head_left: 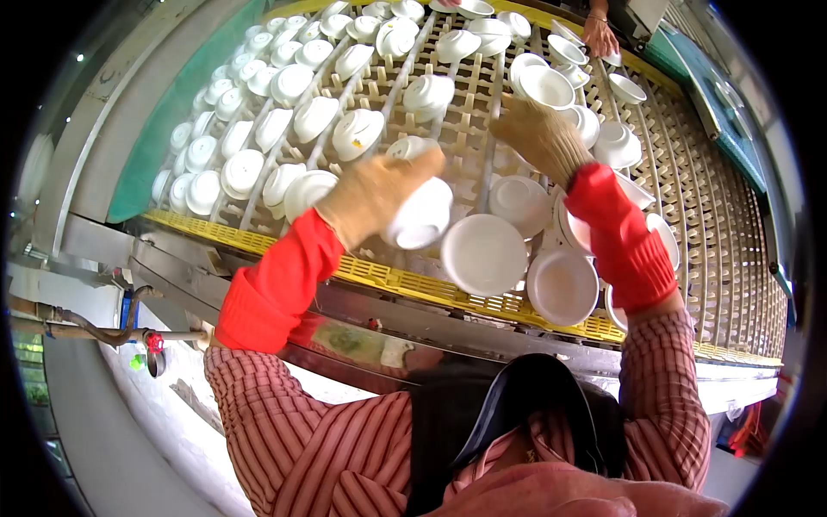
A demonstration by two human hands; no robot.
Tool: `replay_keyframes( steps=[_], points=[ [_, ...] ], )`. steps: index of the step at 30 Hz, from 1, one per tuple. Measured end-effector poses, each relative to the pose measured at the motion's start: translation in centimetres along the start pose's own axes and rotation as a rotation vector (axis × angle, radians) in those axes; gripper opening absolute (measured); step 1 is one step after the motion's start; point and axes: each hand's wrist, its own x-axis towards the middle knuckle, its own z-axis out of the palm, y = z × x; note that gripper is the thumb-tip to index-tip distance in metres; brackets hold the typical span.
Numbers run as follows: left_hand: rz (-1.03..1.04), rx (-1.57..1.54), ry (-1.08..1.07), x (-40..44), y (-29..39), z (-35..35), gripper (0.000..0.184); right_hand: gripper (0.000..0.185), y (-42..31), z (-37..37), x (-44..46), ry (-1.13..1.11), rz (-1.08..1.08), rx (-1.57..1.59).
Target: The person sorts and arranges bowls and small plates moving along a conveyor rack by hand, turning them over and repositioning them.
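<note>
Touching bowl (422, 220), seemingly | left hand (376, 195) | yellow edge (383, 276) near | belt (724, 241) exposed rightward

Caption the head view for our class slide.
Gloved left hand and gloved right hand among white bowls on a slatted bed; another person's hand beyond.

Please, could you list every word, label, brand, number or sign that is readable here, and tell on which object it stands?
No text can be read in this picture.
White bowl with a small coloured mark: too small and blurred to tell whether it contains writing.
</note>
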Motion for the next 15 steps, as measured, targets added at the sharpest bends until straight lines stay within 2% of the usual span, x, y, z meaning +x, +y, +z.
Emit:
replay_keyframes(
  steps=[1,2,4,5,8,9,10,11,12,14,15],
  points=[
    [0.235,0.343,0.105,1.0,-1.6,-0.1,0.057,0.061,-1.1,-0.9,-2.9,-0.006,0.154,0.062],
    [0.029,0.312,0.037,2.7,-2.0,-1.1,0.062,0.065,-1.6,-1.8,-4.7,-0.01,0.309,0.125],
    [0.137,0.305,0.317,4.6,-3.1,-3.5,0.075,0.065,-0.9,-2.5,-5.8,-0.139,0.274,0.025],
    [0.315,0.402,0.514,5.8,-4.0,-4.9,0.075,0.066,-0.7,-2.9,-6.2,-0.202,0.257,-0.026],
    [-0.091,0.403,0.514,10.0,-5.9,-9.4,0.082,0.066,-0.3,-2.1,-5.0,-0.363,0.269,-0.1],
    [-0.18,0.229,0.583,12.2,-9.1,-9.8,0.057,0.066,0.2,-1.8,-4.4,-0.401,0.279,-0.12],
    [-0.256,0.05,0.668,14.4,-12.3,-10.2,0.044,0.058,0.6,-2.0,-4.2,-0.427,0.295,-0.108],
    [-0.223,0.035,0.72,14.7,-13.1,-9.8,0.045,0.057,0.9,-2.0,-4.1,-0.416,0.29,-0.125],
    [-0.189,0.02,0.77,15.0,-13.8,-9.5,0.055,0.056,1.2,-2.0,-4.1,-0.406,0.289,-0.14],
    [-0.139,-0.095,0.689,9.7,-7.3,-6.3,0.052,0.054,2.0,-1.2,-4.1,-0.435,0.296,-0.12],
    [-0.032,-0.185,0.577,8.3,-6.9,-4.3,0.05,0.053,2.4,-0.8,-4.2,-0.416,0.297,-0.106]
  ],
)
